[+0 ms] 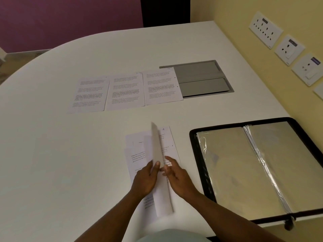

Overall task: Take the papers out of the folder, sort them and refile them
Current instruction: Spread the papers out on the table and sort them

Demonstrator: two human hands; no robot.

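A black zip folder lies open at the right of the white table, its clear plastic sleeves showing. Three printed sheets lie side by side further back: left sheet, middle sheet, right sheet. In front of me a small pile of papers lies on the table. My left hand pinches one sheet by its near edge, and the sheet stands almost on edge above the pile, blurred. My right hand is beside it, fingers relaxed over the pile.
A grey cable hatch is set into the table behind the right sheet, which overlaps its edge. White wall sockets line the yellow wall at the right. The table's curved edge runs along the left and back.
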